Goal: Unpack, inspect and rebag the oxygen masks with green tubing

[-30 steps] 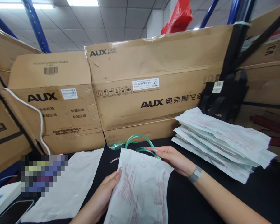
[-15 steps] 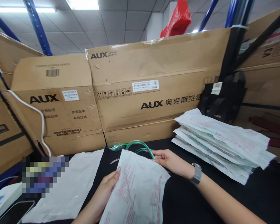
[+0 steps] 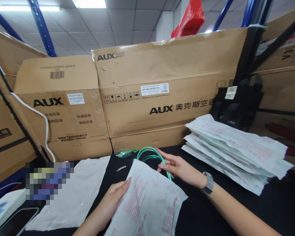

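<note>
- The left hand (image 3: 114, 197) grips the printed white pouch (image 3: 147, 205) by its left edge, thumb flat on the upper face; its other fingers are mostly hidden beneath.
- The right hand (image 3: 180, 167) pinches the green tubing (image 3: 148, 149), the thumb on the near side of the coil and the index finger reaching over its top; the gap between these fingers is narrow, filled by the loops.
- The pouch slants between the two hands, its far edge just below the right fingertips and its lower part running toward the wearer, right of the left thumb.
- The tubing arches left from the right fingers and drops past the pouch's far edge; whether its lower part lies inside or behind cannot be told.
- Beyond the left fingertips, near the loops, sits a clear green-tinted piece (image 3: 124, 153).
- Just past the left thumb lies a small pale strip (image 3: 121, 168) on the black tabletop (image 3: 201, 213).
- Left of the left fingers, a plain white bag (image 3: 73, 193) lies flat, with a phone (image 3: 19, 223) farther left.
- Right of the right fingers, well apart, rests a stack of similar white pouches (image 3: 236, 147).
- Beyond both hands' fingers stands a large AUX carton (image 3: 172, 75).
</note>
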The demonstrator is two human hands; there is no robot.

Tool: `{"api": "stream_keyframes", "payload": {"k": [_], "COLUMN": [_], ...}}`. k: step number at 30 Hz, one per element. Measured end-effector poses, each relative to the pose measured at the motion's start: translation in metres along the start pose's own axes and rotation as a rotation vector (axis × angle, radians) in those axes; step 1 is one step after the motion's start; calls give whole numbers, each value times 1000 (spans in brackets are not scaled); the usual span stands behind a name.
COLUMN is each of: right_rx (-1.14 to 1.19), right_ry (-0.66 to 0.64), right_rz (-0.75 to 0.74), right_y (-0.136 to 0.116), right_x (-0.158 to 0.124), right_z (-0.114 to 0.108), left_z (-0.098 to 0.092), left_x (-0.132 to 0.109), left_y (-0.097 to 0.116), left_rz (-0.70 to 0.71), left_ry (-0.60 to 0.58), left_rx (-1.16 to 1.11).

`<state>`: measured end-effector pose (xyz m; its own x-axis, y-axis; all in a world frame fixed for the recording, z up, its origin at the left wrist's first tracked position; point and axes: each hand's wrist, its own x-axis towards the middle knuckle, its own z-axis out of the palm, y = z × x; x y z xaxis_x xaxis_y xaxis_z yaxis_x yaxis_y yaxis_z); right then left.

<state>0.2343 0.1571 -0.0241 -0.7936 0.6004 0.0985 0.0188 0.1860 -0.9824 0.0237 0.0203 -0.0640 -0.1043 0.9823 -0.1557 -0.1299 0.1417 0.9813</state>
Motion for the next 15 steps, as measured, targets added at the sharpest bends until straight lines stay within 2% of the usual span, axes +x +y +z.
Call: {"api": "stream_keyframes", "payload": {"k": [4,7,11,15], "right_rx": [-50,-55,27,188], "right_ry": [-44,-42,-16,33], "right_rz": [1,42,37,20], "right_y": [3,10,15,12], "right_x": [-1,0,1,1], "right_z": [4,8,15,24], "left_z": [1,1,3,3], "left_x": [3,5,7,8], "left_y": [-5,-11,-12,-8], "left_rz": [-3,-33,1,76], "left_ry": [83,102,104,184], "left_rx": [30,-15,-15,77]}}
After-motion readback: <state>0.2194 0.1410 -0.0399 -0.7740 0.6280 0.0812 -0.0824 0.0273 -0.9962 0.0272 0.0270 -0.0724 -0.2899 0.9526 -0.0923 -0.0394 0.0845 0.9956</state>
